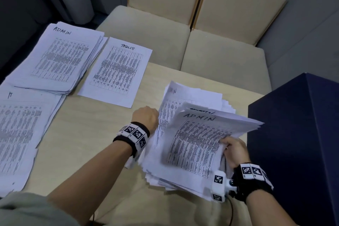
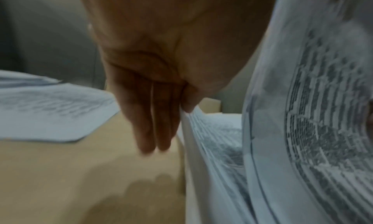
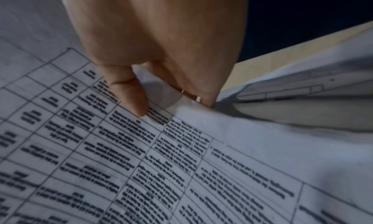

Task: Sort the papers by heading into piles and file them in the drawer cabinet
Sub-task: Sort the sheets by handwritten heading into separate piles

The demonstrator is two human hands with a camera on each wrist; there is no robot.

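An unsorted stack of printed sheets (image 1: 183, 176) lies on the wooden table (image 1: 88, 134), right of centre. My right hand (image 1: 234, 150) grips a lifted bundle (image 1: 200, 141) at its right edge; its top sheet is headed ADMIN. In the right wrist view the thumb (image 3: 131, 96) lies on the printed table and the fingers curl under the paper. My left hand (image 1: 146, 117) is at the stack's left edge, its fingers hidden behind raised sheets. In the left wrist view its thumb (image 2: 189, 103) and straight fingers (image 2: 157, 123) pinch the edge of a few sheets (image 2: 212, 147).
Sorted piles lie at the left: an ADMIN pile (image 1: 55, 57), a single TASKLIST sheet (image 1: 117, 71) and a pile (image 1: 18, 134) at the near left edge. A dark blue cabinet (image 1: 302, 143) stands at the right. Beige chairs (image 1: 146, 29) face the table's far side.
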